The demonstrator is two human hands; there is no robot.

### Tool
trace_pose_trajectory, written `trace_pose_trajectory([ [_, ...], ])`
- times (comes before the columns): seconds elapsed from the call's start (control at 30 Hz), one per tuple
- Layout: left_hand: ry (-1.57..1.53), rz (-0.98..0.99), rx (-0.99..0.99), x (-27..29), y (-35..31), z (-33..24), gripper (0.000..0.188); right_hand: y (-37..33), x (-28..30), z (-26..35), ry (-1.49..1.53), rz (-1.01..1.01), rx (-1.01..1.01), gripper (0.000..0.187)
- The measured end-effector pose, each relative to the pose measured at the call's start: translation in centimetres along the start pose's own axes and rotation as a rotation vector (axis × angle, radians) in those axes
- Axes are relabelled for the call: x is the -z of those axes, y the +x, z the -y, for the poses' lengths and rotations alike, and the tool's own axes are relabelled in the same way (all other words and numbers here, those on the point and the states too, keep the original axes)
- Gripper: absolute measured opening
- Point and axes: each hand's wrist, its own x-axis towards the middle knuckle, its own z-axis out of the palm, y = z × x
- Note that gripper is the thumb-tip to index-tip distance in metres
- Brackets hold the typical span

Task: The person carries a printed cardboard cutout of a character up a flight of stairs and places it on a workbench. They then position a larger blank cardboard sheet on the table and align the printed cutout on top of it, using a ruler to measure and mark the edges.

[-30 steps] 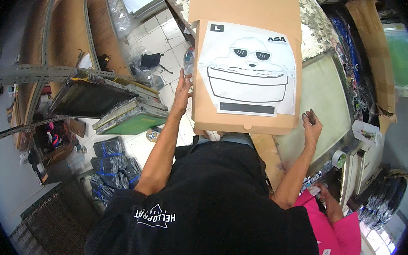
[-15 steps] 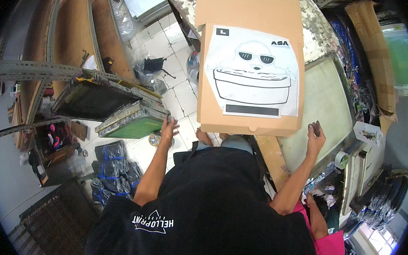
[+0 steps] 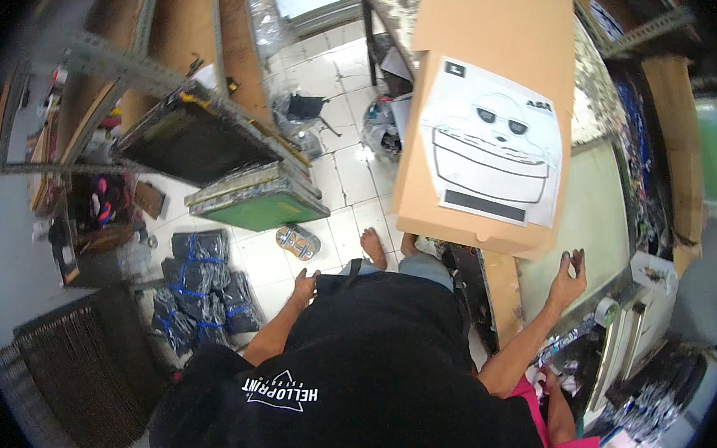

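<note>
Left hand (image 3: 304, 287) empty at hip, right hand (image 3: 569, 278) released at 3 o'clock of cardboard panel (image 3: 485, 108); unsupported, could tip off tabletop (image 3: 595, 217).

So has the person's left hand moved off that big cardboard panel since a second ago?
Yes. The left hand has dropped away from the cardboard panel, down toward the black shirt, and now hangs empty, clear of the panel's left edge.

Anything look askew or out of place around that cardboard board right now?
The cardboard board with the paper sheet sits at a slant on the table, its near corner overhanging the edge. Neither the left hand nor the right hand touches it. A single sandal lies alone on the tiled floor.
</note>
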Motion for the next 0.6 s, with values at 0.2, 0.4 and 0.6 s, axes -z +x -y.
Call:
trace_pose_trajectory([
  [0.2,-0.162,0.063,-0.108,2.1,-0.8,-1.4,0.088,-4.4,-1.4,4.8,0.051,0.013,0.053,0.036],
  [0.4,-0.207,0.055,-0.157,5.5,-1.9,-0.2,0.09,-9.3,-3.5,12.2,0.226,0.365,0.082,0.025],
  [0.6,-0.258,-0.044,-0.047,9.2,-2.0,7.1,0.087,-17.8,-6.1,22.3,0.406,1.097,0.039,0.023],
])
